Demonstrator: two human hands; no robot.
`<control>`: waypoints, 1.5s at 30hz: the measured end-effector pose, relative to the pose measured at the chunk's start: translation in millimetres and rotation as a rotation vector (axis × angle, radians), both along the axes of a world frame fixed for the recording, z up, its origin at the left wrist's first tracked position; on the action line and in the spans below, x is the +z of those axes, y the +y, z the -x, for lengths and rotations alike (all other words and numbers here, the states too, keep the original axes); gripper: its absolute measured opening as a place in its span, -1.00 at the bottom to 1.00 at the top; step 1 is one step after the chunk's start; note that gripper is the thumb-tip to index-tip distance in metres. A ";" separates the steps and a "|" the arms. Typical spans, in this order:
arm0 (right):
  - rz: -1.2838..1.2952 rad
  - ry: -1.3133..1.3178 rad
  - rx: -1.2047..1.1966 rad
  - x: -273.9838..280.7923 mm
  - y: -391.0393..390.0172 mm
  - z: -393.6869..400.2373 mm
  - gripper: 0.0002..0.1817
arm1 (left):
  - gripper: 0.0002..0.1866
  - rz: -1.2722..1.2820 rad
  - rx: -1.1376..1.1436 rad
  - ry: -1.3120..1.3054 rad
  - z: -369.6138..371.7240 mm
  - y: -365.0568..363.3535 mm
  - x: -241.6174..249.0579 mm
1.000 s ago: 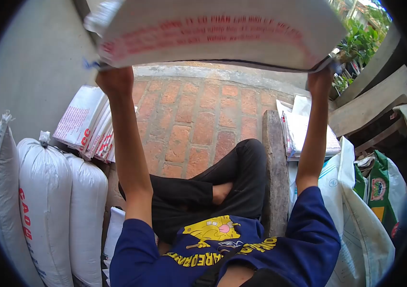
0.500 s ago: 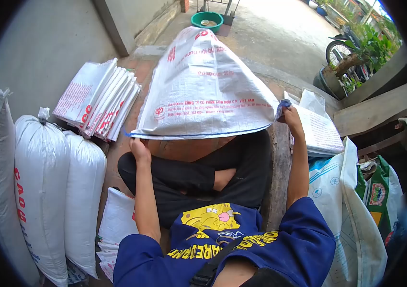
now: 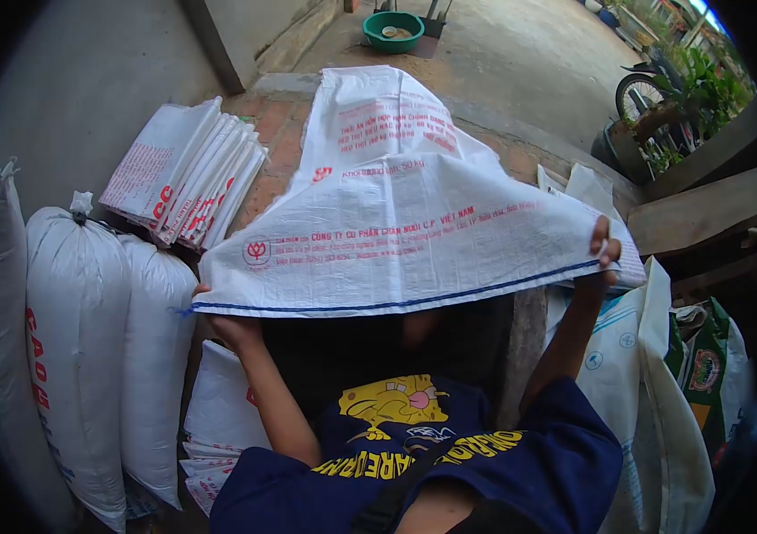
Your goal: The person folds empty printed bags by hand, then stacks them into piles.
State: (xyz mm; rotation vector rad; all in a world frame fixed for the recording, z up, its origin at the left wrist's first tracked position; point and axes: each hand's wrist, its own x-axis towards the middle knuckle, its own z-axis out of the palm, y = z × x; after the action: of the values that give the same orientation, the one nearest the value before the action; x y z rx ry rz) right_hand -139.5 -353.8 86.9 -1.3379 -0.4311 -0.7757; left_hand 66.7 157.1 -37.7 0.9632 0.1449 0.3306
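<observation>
Both our left hand (image 3: 231,329) and right hand (image 3: 607,254) are pinching the sack (image 3: 396,214) by its near edge, fingers (image 3: 600,234) curled, its body spreading between and beyond them; we should be pulling evenly.

The concrete floor (image 3: 512,67) carries a green basin (image 3: 401,20) — brick paving (image 3: 285,147) lies nearer.
</observation>
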 end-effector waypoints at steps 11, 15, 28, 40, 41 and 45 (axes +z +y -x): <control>0.204 0.444 0.190 24.9 49.9 -48.7 -0.30 | -0.34 0.294 -0.004 0.056 -12.8 34.7 14.3; 0.271 1.239 -0.912 -147.9 -46.7 -61.2 -0.36 | -0.46 -0.180 0.162 0.077 -7.6 93.1 -17.5; 0.315 1.788 0.132 -268.9 -91.8 -178.5 -0.35 | -0.43 -0.383 0.272 0.238 8.8 177.1 -32.0; 0.065 1.102 -0.257 -214.3 -91.8 -250.7 -0.50 | -0.28 -1.171 0.129 0.021 17.7 209.3 -76.8; 0.022 0.978 -0.270 -179.0 -97.9 -266.3 -0.52 | -0.28 -1.020 0.122 0.004 16.9 198.4 -76.7; 0.105 0.608 -0.393 -40.7 -81.5 -294.8 -0.45 | -0.32 0.097 -0.002 0.271 11.4 119.1 -44.7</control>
State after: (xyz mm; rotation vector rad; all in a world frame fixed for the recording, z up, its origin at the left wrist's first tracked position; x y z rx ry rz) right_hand 155.3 -435.3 46.2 -1.6998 0.2854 -0.6241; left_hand 55.3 276.2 -82.4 0.9089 0.4033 0.1883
